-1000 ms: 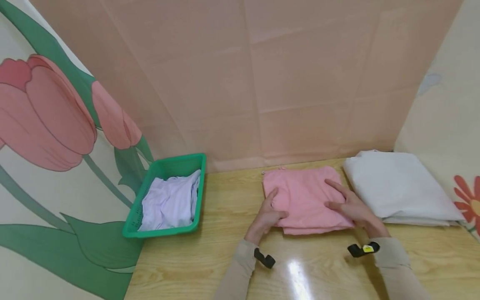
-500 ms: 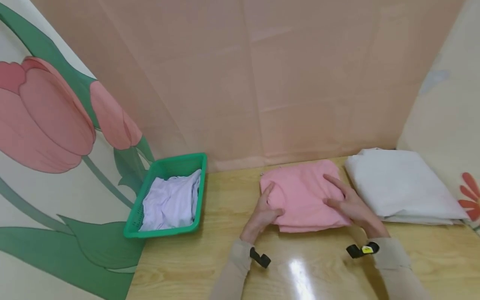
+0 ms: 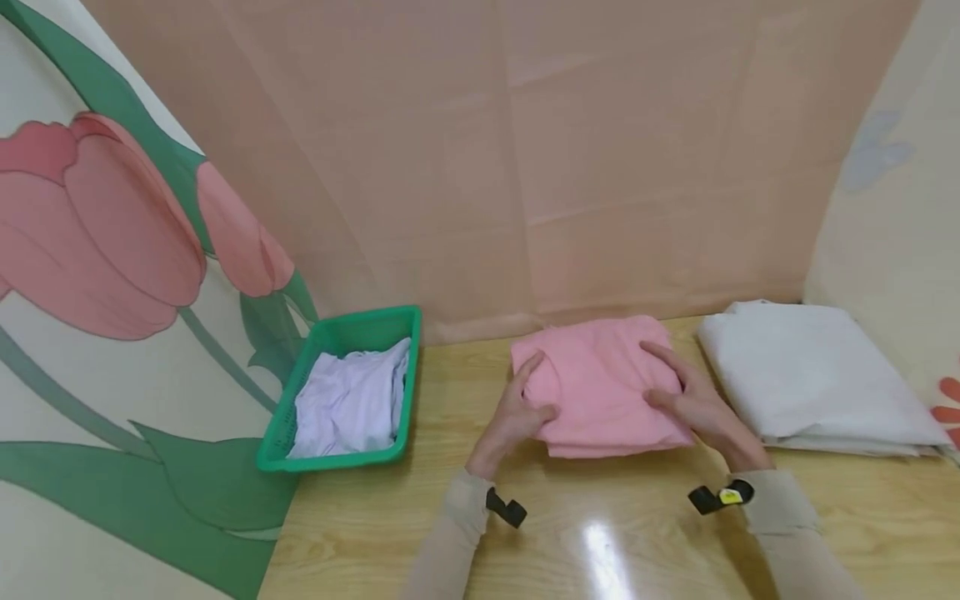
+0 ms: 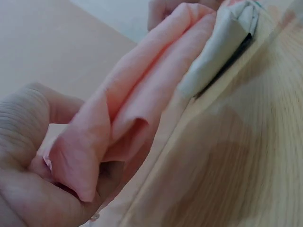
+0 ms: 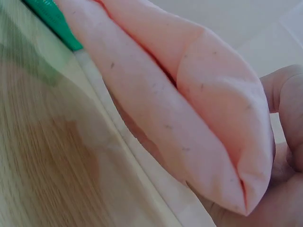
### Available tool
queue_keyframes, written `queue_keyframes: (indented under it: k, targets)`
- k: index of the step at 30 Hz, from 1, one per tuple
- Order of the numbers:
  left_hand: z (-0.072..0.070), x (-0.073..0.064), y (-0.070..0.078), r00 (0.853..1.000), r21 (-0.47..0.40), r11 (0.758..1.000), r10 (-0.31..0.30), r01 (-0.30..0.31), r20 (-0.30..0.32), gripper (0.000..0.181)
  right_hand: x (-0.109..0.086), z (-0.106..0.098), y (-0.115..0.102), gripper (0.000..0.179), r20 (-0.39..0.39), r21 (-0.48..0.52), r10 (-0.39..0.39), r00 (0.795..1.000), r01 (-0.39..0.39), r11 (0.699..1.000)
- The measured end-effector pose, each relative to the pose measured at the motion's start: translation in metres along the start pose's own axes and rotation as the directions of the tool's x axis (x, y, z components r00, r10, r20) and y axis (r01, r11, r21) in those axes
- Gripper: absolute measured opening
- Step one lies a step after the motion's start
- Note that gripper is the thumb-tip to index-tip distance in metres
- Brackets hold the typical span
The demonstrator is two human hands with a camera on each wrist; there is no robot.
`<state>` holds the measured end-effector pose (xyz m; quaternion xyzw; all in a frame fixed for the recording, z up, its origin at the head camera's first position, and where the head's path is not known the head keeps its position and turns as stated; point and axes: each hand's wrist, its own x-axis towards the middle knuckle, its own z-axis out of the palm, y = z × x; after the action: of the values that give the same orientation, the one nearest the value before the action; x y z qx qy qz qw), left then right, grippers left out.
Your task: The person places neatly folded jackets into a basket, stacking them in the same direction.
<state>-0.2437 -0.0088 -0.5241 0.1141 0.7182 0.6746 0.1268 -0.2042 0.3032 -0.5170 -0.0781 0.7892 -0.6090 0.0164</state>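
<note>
Pink cloth (image 3: pixel 603 387): folded in layers, gripped from both sides, over the worktop (image 3: pixel 555 521) right of its middle; appears held just clear of the surface. Left hand (image 3: pixel 519 414): grip closed round the left edge, only as wide as the cloth's thickness; thumb and one finger show on the upper face, other fingers under it in the left wrist view. Right hand (image 3: pixel 699 406): same on the right edge, thumb and finger over the top, apart from each other, the rest of the hand below. Folded edge between the hands faces the person.

Both forearms reach forward from the near edge, hands angled inward toward each other. Beige sleeves, a black band (image 3: pixel 506 507) at left wrist, another at right.

Right of the right hand, near: white cloth (image 3: pixel 813 375), folded, lying on the worktop. Well left: green basket (image 3: pixel 337 461) holding lilac cloth (image 3: pixel 352 404). Behind: creased brownish backdrop (image 3: pixel 412 167). Left wall: painted tulips (image 3: pixel 135 233).
</note>
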Motion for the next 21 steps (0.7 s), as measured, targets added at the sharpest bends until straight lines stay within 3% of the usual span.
queue_keyframes:
  k: [6,12,21]
  targets:
    - [-0.015,-0.001,0.012,0.998,0.029,0.998,0.061,-0.061,-0.004,0.085,0.005,0.007,-0.012,0.079,-0.040,-0.066,-0.007,0.999,0.004,0.998]
    - [-0.029,-0.001,0.021,0.994,0.040,0.995,0.096,-0.094,-0.059,0.072,0.013,0.016,-0.024,0.073,-0.048,-0.108,-0.028,0.998,0.022,0.994]
    - [-0.048,-0.005,0.033,0.982,0.055,0.991,0.131,-0.124,-0.139,0.061,0.025,0.032,-0.038,0.068,-0.019,-0.061,-0.051,0.999,0.050,0.997]
